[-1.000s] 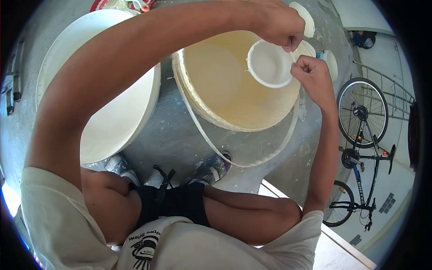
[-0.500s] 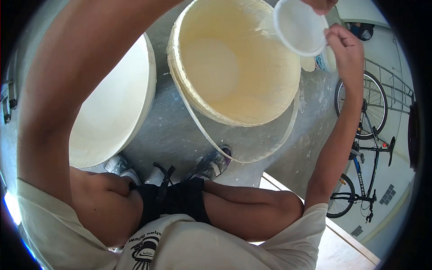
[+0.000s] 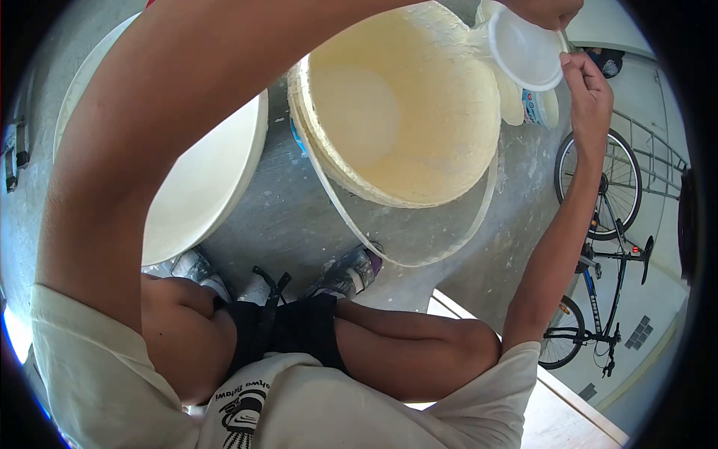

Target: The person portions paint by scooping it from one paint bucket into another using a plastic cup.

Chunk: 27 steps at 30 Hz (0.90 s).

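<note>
Both hands are up at the top right with a white plastic tub (image 3: 526, 51), its open mouth tipped toward me. My right hand (image 3: 591, 93) pinches the tub's near right rim between thumb and fingers. At its upper edge, my left hand (image 3: 550, 11) is curled against the tub, partly cut off by the frame. The tub overlaps the right rim of a large cream-coated bucket (image 3: 449, 161), where a pale streak shows beside it. A little pale material lies at the bucket's bottom, and the bucket's handle hangs down toward my feet.
A wide white basin (image 3: 202, 191) stands left of the bucket, partly behind my left arm. Beneath the tub is a labelled white container (image 3: 550, 108). A bicycle (image 3: 606, 251) and a metal rack (image 3: 649, 146) are at right. A white board (image 3: 557, 411) lies beside my leg.
Both hands and the white tub have shifted slightly right, toward the bucket's outer side. My left arm now reaches lower across the bucket's upper edge in view.
</note>
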Available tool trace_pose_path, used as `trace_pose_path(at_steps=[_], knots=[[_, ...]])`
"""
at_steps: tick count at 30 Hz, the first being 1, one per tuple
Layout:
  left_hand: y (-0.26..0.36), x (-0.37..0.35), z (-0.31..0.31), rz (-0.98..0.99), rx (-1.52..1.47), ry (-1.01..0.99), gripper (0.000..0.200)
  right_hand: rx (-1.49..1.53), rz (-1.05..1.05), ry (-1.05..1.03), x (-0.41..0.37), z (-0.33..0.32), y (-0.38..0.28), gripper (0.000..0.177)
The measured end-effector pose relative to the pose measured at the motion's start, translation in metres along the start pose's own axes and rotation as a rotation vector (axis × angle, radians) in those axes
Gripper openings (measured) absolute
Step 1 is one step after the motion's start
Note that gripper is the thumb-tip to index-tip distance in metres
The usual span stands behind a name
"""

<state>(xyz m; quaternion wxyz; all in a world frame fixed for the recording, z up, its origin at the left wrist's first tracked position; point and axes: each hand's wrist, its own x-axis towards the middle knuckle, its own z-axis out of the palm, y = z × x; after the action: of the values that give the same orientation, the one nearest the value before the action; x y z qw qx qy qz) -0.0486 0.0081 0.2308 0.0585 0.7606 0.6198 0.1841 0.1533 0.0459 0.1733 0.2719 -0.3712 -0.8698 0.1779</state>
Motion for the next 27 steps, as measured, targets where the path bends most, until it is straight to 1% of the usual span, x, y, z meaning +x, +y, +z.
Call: trace_pose_path(at_steps=[1, 2, 3, 4, 5, 8, 10, 11, 13, 16, 21, 23, 25, 27], knots=[[0.015, -0.001, -0.02, -0.327, 0.108, -0.445, 0.016, 0.004, -0.023, -0.013, -0.002, 0.001, 0.001, 0.018], [0.001, -0.003, -0.002, -0.327, 0.111, -0.444, 0.016, 0.011, -0.045, -0.026, -0.004, 0.002, 0.001, 0.017], [-0.027, -0.012, 0.034, 0.015, -0.011, -0.022, 0.016, 0.016, -0.045, -0.024, -0.008, 0.004, -0.001, 0.017], [-0.043, -0.025, 0.053, 0.357, -0.132, 0.401, 0.016, 0.006, -0.013, -0.053, -0.013, 0.005, -0.006, 0.016], [-0.047, -0.026, 0.06, 0.355, -0.126, 0.4, 0.016, -0.003, 0.017, -0.082, -0.016, 0.007, -0.009, 0.016], [-0.047, -0.041, 0.062, 0.337, -0.175, 0.351, 0.016, -0.008, 0.007, -0.096, -0.026, 0.02, -0.01, 0.016], [-0.051, -0.051, 0.059, 0.369, -0.224, 0.345, 0.015, -0.053, 0.008, -0.071, -0.026, 0.024, -0.005, 0.016], [-0.051, -0.049, 0.06, 0.365, -0.22, 0.344, 0.015, -0.015, -0.006, -0.054, -0.025, 0.026, -0.005, 0.016], [-0.047, -0.04, 0.064, 0.286, -0.195, 0.366, 0.015, 0.024, -0.012, -0.04, -0.024, 0.028, -0.005, 0.017], [-0.052, -0.038, 0.066, 0.327, -0.228, 0.396, 0.015, 0.092, -0.007, -0.006, -0.021, 0.027, -0.006, 0.017], [-0.052, -0.05, 0.067, 0.323, -0.225, 0.333, 0.015, 0.003, 0.006, -0.115, -0.033, 0.027, -0.01, 0.018], [-0.051, -0.059, 0.065, 0.321, -0.224, 0.311, 0.014, 0.003, 0.006, -0.122, -0.037, 0.03, -0.011, 0.019], [-0.053, -0.065, 0.064, 0.353, -0.242, 0.244, 0.014, 0.006, 0.007, -0.132, -0.041, 0.033, -0.014, 0.019], [-0.056, -0.071, 0.071, 0.381, -0.259, 0.276, 0.014, -0.033, 0.013, -0.129, -0.043, 0.036, -0.016, 0.018]])
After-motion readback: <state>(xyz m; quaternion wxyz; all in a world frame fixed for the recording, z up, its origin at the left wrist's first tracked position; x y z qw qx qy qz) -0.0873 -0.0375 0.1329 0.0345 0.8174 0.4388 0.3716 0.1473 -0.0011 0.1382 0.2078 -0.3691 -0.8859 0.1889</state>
